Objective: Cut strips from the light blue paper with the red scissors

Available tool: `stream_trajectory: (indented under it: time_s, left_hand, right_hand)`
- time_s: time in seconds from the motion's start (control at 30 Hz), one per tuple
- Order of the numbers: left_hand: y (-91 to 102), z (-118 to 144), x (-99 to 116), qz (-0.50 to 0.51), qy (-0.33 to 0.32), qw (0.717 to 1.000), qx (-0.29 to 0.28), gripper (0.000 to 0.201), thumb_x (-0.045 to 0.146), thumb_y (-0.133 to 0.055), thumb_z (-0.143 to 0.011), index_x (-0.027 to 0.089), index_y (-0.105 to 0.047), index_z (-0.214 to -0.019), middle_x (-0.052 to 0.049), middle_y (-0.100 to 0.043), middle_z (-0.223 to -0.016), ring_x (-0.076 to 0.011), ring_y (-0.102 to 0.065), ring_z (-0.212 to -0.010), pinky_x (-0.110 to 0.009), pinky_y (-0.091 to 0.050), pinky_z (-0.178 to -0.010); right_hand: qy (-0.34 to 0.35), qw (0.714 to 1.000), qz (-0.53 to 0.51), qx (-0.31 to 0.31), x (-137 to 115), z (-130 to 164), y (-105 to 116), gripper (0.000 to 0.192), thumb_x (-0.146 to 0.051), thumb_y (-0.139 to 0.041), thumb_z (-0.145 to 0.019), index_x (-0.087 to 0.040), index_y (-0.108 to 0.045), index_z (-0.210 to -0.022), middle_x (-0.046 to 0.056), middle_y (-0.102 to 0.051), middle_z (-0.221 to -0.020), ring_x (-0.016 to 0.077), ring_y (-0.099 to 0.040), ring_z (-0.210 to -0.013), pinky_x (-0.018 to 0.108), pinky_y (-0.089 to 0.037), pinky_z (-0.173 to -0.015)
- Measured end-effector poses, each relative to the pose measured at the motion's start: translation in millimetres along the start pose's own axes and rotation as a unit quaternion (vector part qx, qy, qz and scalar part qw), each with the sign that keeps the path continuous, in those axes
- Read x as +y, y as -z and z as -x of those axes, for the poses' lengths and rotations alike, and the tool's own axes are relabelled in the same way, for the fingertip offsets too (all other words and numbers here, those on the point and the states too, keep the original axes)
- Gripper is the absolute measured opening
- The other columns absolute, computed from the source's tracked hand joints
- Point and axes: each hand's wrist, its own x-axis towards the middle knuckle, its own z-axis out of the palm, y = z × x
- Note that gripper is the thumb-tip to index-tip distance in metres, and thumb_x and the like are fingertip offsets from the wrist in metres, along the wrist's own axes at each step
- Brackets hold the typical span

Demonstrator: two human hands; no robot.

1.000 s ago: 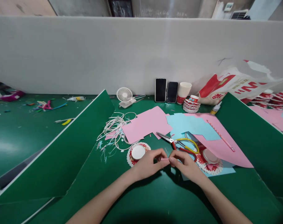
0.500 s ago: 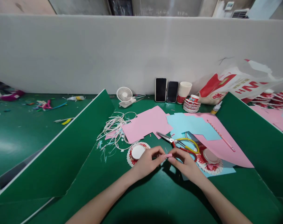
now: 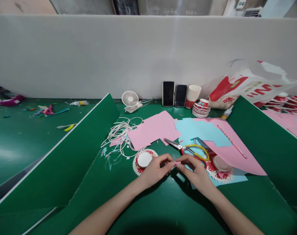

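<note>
Both hands meet over the green table (image 3: 148, 209) near the middle of its near edge, fingertips pinched together on a small pink paper piece (image 3: 177, 162). The left hand (image 3: 155, 170) comes in from the near-left, thumb and forefinger closed in a narrow grip on the left end of the piece. The right hand (image 3: 196, 172) mirrors it from the near-right, its grip also narrow and closed on the right end. The piece is held just above the table surface, between the two hands; its exact shape is too small to tell.

Just beyond the right hand lie scissors (image 3: 187, 148) with yellow and red handles, blades pointing toward the far-left, resting partly on a light blue sheet (image 3: 199, 130). A pink sheet (image 3: 153, 130) lies left of the blue one, and a larger pink sheet (image 3: 234, 153) spreads toward the right. Just beside the left hand sits a flattened red-and-white paper cup (image 3: 144, 160); a second one (image 3: 220, 168) lies right of the right hand. A tangle of white paper rings and strips (image 3: 119, 133) lies further left.

Along the far edge, against the white wall, stand a small white fan (image 3: 130, 99), two phones (image 3: 174, 94), a paper cup stack (image 3: 193, 94) and a red-and-white plastic bag (image 3: 246, 89). Green boards (image 3: 65, 156) slope up at either side.
</note>
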Motion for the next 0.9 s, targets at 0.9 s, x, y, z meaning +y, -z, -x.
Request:
stream_trajectory:
  time_s: [0.9]
  left_hand:
    - [-9.5, 2, -3, -0.174, -0.069, 0.979, 0.084, 0.028, 0.036, -0.040, -0.087, 0.016, -0.056, -0.075, 0.000, -0.056, -0.068, -0.0114, -0.048, -0.063, -0.022, -0.034, -0.060]
  right_hand:
    - [-0.033, 0.998, -0.058, -0.004, 11, 0, -4, 0.014, -0.033, -0.050, -0.084, -0.019, -0.053, -0.086, -0.001, -0.057, -0.073, 0.0120, -0.058, -0.065, 0.026, -0.046, -0.063]
